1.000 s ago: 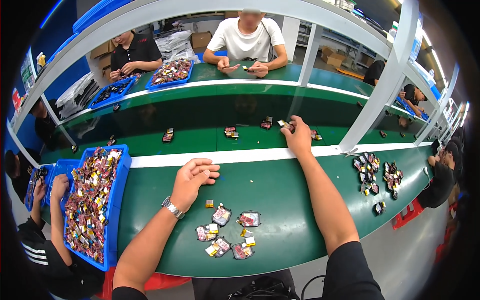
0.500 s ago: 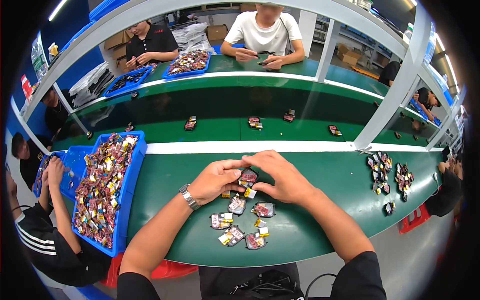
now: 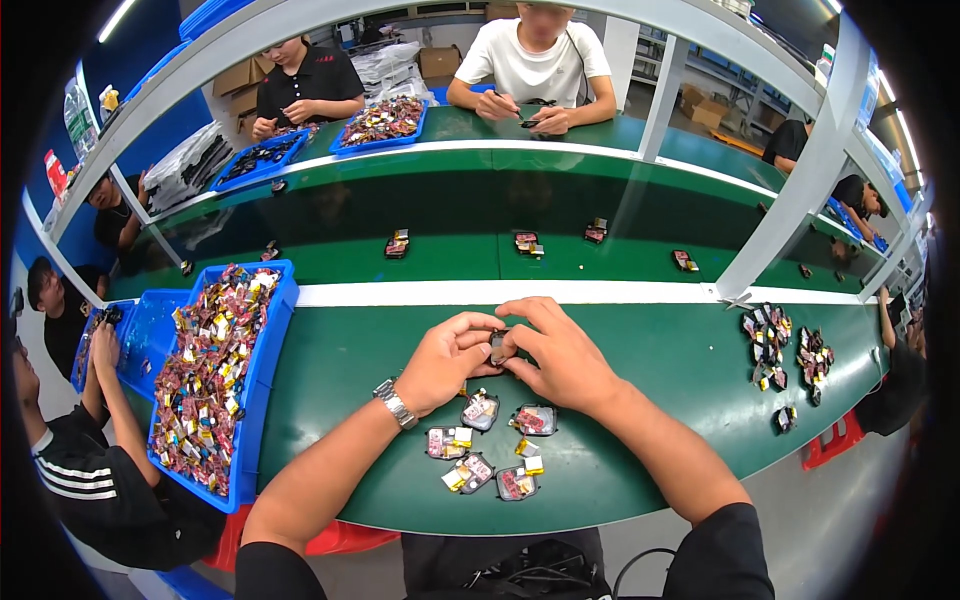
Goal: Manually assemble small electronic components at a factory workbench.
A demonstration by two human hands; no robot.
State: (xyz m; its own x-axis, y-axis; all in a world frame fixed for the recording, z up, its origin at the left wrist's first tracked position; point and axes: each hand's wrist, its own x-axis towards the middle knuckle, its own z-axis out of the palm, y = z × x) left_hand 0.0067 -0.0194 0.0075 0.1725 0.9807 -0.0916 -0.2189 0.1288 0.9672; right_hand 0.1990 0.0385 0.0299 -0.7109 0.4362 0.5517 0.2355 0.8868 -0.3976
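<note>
Both my hands meet over the green table, holding a small dark plastic casing (image 3: 498, 345) between them. My left hand (image 3: 440, 362) pinches its left side with thumb and fingers. From the other side, my right hand (image 3: 562, 358) has its thumb and curled fingers on the casing. The fingers hide most of what is inside it. Just below my hands lie several similar open casings, with red circuit boards and silver-and-yellow battery cells; one casing (image 3: 480, 410) is closest to my left hand, another casing (image 3: 535, 420) is under my right wrist.
A blue tray (image 3: 262, 400) heaped with boards and cells stands at left. Piles of casings (image 3: 767, 345) lie at right. Beyond a white ledge (image 3: 420, 294), a green belt (image 3: 455, 262) carries spaced casings. Grey posts (image 3: 790, 200) frame it. Co-workers sit opposite and at left.
The casing in my hands has been tilted, and its board and battery cell no longer show. My right fingers have closed in on it. Casings on the belt have shifted right.
</note>
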